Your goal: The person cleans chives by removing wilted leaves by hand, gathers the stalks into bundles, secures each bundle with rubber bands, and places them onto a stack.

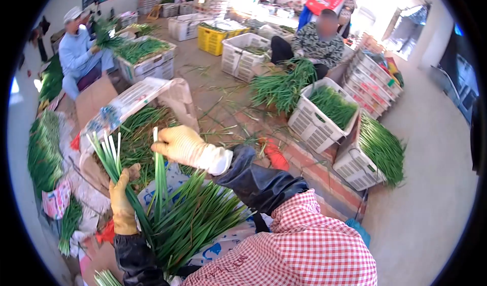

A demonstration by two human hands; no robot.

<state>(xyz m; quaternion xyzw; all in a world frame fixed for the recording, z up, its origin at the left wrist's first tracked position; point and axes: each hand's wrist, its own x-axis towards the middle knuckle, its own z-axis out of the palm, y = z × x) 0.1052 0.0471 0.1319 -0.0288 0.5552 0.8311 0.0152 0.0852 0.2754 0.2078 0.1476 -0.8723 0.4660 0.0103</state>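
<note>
Both my hands wear yellowish work gloves. My left hand is closed around a small bunch of garlic chives, their white stem ends pointing up. To its right, my right hand pinches a few more chive stalks near their white ends, holding them upright. A large loose heap of green chives lies across my lap, over a patterned white-and-blue cloth. The lower leaves of the held stalks run into this heap, so their ends are hidden.
An open sack-lined container with green scraps stands just ahead. White crates of chives are at the right, a yellow crate farther back. Chive piles lie at the left. Two seated people handle chives nearby.
</note>
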